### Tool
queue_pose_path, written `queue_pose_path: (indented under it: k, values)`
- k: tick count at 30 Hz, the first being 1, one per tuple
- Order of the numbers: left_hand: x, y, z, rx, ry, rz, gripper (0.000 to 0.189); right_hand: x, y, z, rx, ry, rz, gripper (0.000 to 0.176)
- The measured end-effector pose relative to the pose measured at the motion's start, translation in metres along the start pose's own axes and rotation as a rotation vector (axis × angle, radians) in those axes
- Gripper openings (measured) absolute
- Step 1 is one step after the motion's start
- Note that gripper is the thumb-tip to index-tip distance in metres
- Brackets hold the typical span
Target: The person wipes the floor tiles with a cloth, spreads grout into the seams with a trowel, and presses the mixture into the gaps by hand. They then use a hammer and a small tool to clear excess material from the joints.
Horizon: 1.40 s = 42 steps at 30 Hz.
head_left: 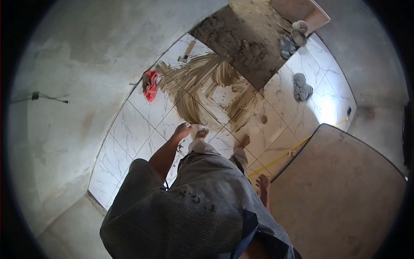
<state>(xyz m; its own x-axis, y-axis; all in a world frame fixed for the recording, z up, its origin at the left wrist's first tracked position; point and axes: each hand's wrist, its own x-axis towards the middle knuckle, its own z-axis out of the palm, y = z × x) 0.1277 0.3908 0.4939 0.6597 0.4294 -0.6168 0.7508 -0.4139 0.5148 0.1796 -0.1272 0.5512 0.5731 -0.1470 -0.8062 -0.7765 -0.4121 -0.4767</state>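
Note:
Wet brown slurry (189,103) is smeared in streaks over the white marbled floor tiles (125,134) in front of my bare feet. My left hand (183,130) hangs just beside my left foot, near the slurry's lower edge; its fingers are curled, and whatever they may hold is too small to make out. Low at my right side, my right hand (262,182) has its fingers apart with nothing in them, near a yellow tape (278,159) on the floor. A red cloth (150,85) lies by the left wall, and a hammer (187,52) rests beyond it on a tile.
Dark wet mortar (241,43) fills the untiled floor at the far end. Bowls (299,33) and a dark cloth (287,46) sit at its right edge. A grey cloth (302,87) lies on the right tiles. A large brown panel (340,190) occupies the lower right.

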Motion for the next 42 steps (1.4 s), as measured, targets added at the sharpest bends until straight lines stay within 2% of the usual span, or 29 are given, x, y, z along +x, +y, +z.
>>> queue_pose_path:
  k: [2,4,6,8,10,12,13,14,15,16,17,19,22,25,29,34,38,42]
  values:
    - [-0.012,0.018,0.018,0.061,-0.069,-0.095,0.065,0.032,-0.014,-0.033,0.019,-0.037,-0.034,0.037]
    - [-0.038,0.054,0.026,-0.002,-0.079,-0.096,0.066,0.055,-0.026,-0.065,0.044,-0.092,-0.052,0.035]
    - [-0.047,0.068,0.052,0.004,-0.02,-0.134,0.067,0.08,-0.045,-0.099,0.056,0.03,-0.04,0.028]
    - [-0.08,0.125,0.051,-0.2,-0.022,-0.122,0.068,0.119,-0.058,-0.139,-0.044,-0.03,-0.02,0.031]
    - [-0.086,0.117,0.091,-0.244,0.003,-0.171,0.067,0.144,-0.069,-0.174,-0.157,-0.088,0.022,0.035]
    - [-0.08,0.091,0.141,-0.324,0.265,-0.151,0.052,0.163,-0.093,-0.2,-0.258,-0.073,-0.037,0.034]
    - [-0.089,0.094,0.145,-0.337,0.278,-0.168,0.052,0.177,-0.104,-0.209,-0.337,-0.027,-0.066,0.034]
    - [-0.1,0.099,0.145,-0.304,0.196,-0.258,0.056,0.207,-0.113,-0.223,-0.358,-0.037,-0.072,0.034]
    - [-0.111,0.101,0.146,-0.269,0.11,-0.344,0.06,0.248,-0.118,-0.235,-0.592,-0.097,-0.185,0.034]
    - [-0.118,0.096,0.153,-0.279,0.118,-0.355,0.06,0.271,-0.123,-0.24,-0.82,-0.156,-0.301,0.035]
    - [-0.124,0.086,0.165,-0.247,0.133,-0.357,0.063,0.266,-0.139,-0.232,-0.831,-0.164,-0.309,0.035]
    - [-0.138,0.081,0.175,-0.235,0.124,-0.395,0.068,0.234,-0.193,-0.202,-0.298,-0.094,-0.244,0.036]
    - [-0.149,0.076,0.183,-0.252,0.15,-0.441,0.067,0.194,-0.235,-0.153,-0.195,-0.128,-0.288,0.032]
    - [-0.144,0.071,0.184,-0.281,0.186,-0.439,0.066,0.178,-0.237,-0.119,-0.291,-0.238,-0.374,0.037]
    - [-0.136,0.071,0.186,-0.397,0.26,-0.42,0.065,0.161,-0.212,-0.097,-0.391,-0.382,-0.386,0.038]
    - [-0.134,0.073,0.182,-0.411,0.213,-0.386,0.064,0.146,-0.185,-0.103,-0.541,-0.288,-0.253,0.037]
    - [-0.134,0.056,0.179,-0.389,0.211,-0.351,0.064,0.138,-0.174,-0.114,-0.562,-0.223,-0.217,0.036]
    - [-0.143,0.03,0.172,-0.374,0.2,-0.352,0.065,0.122,-0.176,-0.098,-0.512,-0.193,-0.199,0.037]
